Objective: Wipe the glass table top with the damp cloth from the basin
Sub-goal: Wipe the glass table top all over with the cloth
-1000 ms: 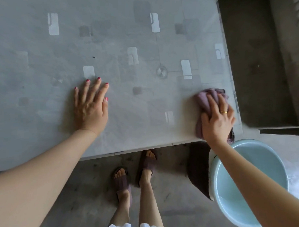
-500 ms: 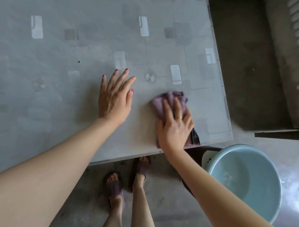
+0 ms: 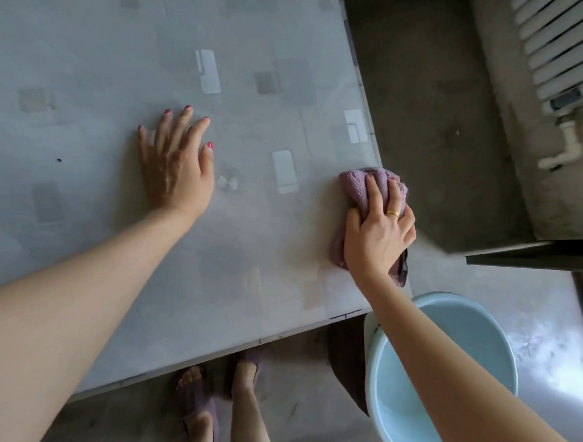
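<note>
The glass table top point(image 3: 285, 254), a smooth grey pane with pale and dark rectangles showing through it, fills the upper left and centre of the frame. Its right edge runs down the frame just right of centre, and its near edge slants across the lower part. One crumpled mauve terry cloth point(image 3: 359, 191), soft and nubbly, lies bunched at the right edge of the glass, in the middle right of the frame, with a dark corner hanging past the rim. The right hand point(image 3: 377, 237), a gold ring on one finger, lies over it with fingers bent across the folds, grasping the cloth and holding it to the glass. The left hand point(image 3: 176, 165) rests flat on the pane at centre left, fingers straight and spread, gripping nothing; it is well apart from the cloth, with bare glass between them and more bare glass toward the upper left. One round pale blue plastic basin point(image 3: 483, 362) stands on the floor at the lower right, just beyond the table's corner, partly behind the right forearm. Two feet in mauve slippers point(image 3: 198, 408) stand on the rough grey concrete floor point(image 3: 429, 114) below the near edge. One white ribbed radiator point(image 3: 556, 35) occupies the upper right corner.
</note>
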